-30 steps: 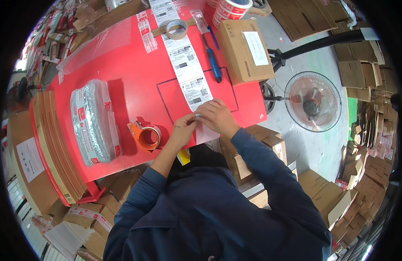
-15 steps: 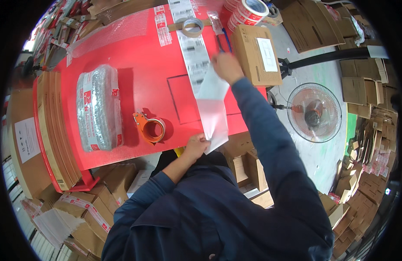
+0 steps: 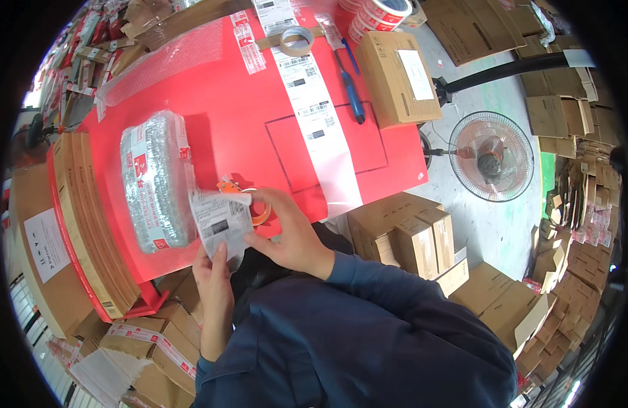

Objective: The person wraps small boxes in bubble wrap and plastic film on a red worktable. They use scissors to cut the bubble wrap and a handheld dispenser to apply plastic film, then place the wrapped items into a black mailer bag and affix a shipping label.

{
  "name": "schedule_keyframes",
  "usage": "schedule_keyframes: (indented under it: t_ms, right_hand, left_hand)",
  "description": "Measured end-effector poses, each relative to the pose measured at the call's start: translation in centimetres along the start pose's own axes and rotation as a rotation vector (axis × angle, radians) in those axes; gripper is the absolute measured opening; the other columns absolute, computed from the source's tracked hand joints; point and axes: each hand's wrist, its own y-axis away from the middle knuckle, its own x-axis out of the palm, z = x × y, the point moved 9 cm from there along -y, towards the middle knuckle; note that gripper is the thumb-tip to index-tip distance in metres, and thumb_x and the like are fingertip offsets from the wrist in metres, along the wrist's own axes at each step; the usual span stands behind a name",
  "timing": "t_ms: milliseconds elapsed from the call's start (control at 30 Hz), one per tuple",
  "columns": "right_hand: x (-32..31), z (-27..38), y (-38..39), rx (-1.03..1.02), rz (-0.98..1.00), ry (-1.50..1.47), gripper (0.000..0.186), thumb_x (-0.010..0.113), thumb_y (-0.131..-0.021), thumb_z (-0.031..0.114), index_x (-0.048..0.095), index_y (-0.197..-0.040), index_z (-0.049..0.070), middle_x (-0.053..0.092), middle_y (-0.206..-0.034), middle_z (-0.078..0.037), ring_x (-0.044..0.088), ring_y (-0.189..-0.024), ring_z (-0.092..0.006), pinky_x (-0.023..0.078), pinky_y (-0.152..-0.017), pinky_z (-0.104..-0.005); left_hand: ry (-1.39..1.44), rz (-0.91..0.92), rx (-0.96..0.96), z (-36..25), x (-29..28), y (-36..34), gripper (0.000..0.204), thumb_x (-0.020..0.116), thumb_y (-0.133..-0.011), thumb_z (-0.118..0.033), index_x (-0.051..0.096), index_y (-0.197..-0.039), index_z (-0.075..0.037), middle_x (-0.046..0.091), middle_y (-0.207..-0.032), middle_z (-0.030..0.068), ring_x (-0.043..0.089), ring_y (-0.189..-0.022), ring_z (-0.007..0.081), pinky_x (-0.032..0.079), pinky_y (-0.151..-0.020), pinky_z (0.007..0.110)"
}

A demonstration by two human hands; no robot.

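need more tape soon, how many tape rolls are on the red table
4, maybe more hidden: a brown roll at the far edge, two red-and-white rolls stacked at the far right corner, and an orange dispenser roll partly behind the right hand.

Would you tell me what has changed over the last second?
Both hands left the label strip: the right hand drew back from the far end, and with the left hand it now holds a peeled label near the wrapped parcel. The strip, parcel, tape dispenser and cardboard box stayed put.
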Motion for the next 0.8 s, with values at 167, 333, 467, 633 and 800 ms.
schedule_keyframes:
  t_ms: [167,333,467,633,800]
  right_hand:
    - [5.1,3.4,-3.5,-0.131,-0.115,0.018,0.034,0.079,-0.09,0.007,0.065,-0.121,0.001,0.066,-0.125,-0.014,0.065,-0.119,-0.0287,0.052,-0.102,-0.038]
    - [12.4,7.5,-7.6,-0.506,-0.199,0.151,0.024,0.081,-0.087,0.006,0.066,-0.105,0.0,0.067,-0.123,-0.016,0.065,-0.117,-0.0347,0.052,-0.101,-0.0438]
    - [17.5,4.9,-15.1,-0.351,-0.362,0.353,0.034,0.082,-0.085,0.008,0.067,-0.114,0.0,0.067,-0.124,-0.02,0.061,-0.124,-0.0383,0.047,-0.108,-0.0474]
    - [18.6,1.1,-14.4,-0.215,-0.531,0.657,0.052,0.077,-0.09,0.007,0.057,-0.138,0.002,0.059,-0.14,-0.021,0.053,-0.134,-0.0395,0.041,-0.114,-0.0502]
    - [24.2,-1.3,-18.5,-0.295,0.285,0.97,0.061,0.059,-0.107,0.038,0.042,-0.16,0.013,0.039,-0.167,-0.016,0.029,-0.157,-0.0393,0.018,-0.123,-0.0713]
  left_hand:
    - [0.286,0.155,-0.038,-1.7,-4.3,2.1,0.041,0.055,-0.112,-0.023,0.053,-0.145,-0.001,0.061,-0.14,0.015,0.061,-0.13,0.0255,0.052,-0.108,0.045]
    - [-0.027,-0.09,0.356,-7.5,-16.3,-2.1,0.089,0.037,-0.108,-0.067,-0.001,-0.172,-0.019,0.007,-0.177,0.0142,0.019,-0.161,0.0336,0.023,-0.128,0.052]
    - [-0.393,-0.003,0.275,-6.0,-20.1,-9.0,0.1,0.069,-0.098,-0.04,0.009,-0.167,0.001,0.034,-0.165,0.0238,0.042,-0.15,0.0337,0.038,-0.121,0.044]
    - [-0.281,0.058,0.28,-4.3,-20.8,-11.4,0.098,0.086,-0.086,-0.021,0.029,-0.16,0.006,0.057,-0.145,0.0251,0.06,-0.131,0.0293,0.049,-0.111,0.04]
    - [-0.113,0.087,0.224,-3.7,-20.3,-11.6,0.092,0.083,-0.088,-0.012,0.028,-0.161,0.005,0.057,-0.144,0.0248,0.063,-0.126,0.027,0.054,-0.104,0.037]
